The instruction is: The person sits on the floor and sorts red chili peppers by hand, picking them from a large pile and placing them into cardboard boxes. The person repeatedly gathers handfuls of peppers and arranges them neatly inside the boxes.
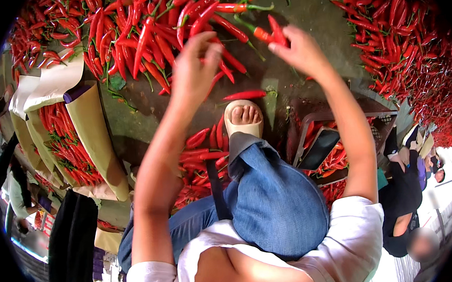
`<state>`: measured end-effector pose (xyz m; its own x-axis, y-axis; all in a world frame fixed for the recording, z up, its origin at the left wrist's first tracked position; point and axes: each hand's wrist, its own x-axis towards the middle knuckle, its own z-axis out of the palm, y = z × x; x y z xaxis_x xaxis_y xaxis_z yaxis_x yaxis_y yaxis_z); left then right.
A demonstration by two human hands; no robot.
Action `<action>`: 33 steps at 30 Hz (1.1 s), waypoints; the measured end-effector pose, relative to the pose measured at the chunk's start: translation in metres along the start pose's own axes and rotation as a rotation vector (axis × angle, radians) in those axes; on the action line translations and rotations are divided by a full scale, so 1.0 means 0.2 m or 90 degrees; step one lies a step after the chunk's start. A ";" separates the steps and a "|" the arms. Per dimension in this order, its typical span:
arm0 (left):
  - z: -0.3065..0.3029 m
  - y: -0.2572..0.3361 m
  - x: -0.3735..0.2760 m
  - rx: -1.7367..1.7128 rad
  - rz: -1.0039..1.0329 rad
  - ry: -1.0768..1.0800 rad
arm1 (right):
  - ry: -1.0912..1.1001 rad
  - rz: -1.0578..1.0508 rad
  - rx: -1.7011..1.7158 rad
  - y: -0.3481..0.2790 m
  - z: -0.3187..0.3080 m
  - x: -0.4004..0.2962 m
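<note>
Red chili peppers with green stems (142,41) lie in a loose heap on the floor before me. My left hand (201,61) is blurred over the near right side of this heap, its fingers curled; whether it grips a pepper is unclear. To the right, my right hand (298,47) holds red chili peppers (277,31) between thumb and fingers, above the floor. One of them, orange-red with a long green stem, points up and left. A single red pepper (246,95) lies on the floor just beyond my sandaled foot (244,116).
A paper-lined container (94,137) of peppers stands at left. At right, a phone (319,149) rests on a plastic crate (384,121) holding peppers. Large pepper piles (402,41) lie far right and upper left. People (400,204) are at the right and left edges.
</note>
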<state>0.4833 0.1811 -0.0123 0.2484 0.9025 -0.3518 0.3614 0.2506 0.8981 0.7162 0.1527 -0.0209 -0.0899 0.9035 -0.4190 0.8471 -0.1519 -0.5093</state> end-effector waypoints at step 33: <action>-0.33 -0.12 0.09 0.030 0.000 0.318 | 0.339 -0.243 -0.268 0.09 0.09 0.47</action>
<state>0.4203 0.2138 -0.0226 -0.2084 0.9628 -0.1722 0.4051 0.2453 0.8808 0.7148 0.2274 -0.0825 -0.2418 0.9494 0.2004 0.9452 0.2772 -0.1726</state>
